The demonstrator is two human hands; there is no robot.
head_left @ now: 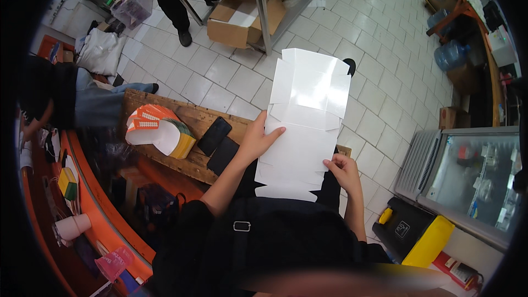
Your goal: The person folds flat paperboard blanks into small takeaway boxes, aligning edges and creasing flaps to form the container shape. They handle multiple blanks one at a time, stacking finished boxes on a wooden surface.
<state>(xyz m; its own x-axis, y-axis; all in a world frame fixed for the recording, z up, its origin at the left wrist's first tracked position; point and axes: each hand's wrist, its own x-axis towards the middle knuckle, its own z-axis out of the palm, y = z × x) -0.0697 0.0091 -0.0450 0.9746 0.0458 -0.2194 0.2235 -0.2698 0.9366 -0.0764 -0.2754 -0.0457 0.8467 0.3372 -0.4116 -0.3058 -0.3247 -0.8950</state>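
I see the bench point(190, 114) on the left of the person point(291, 231). Over the lap point(329, 191), the white card point(302, 148) stretches between the left hand point(259, 140), clasping its left edge, and the right hand point(345, 170), pinching its lower right edge.

Head-worn wide fisheye view from close above, downward over left hand point(259, 141) and right hand point(345, 170).

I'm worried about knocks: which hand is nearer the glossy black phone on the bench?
Left. The left hand holds the white card by its left edge, right of the phone; the right hand is farther right, at the opposite edge.
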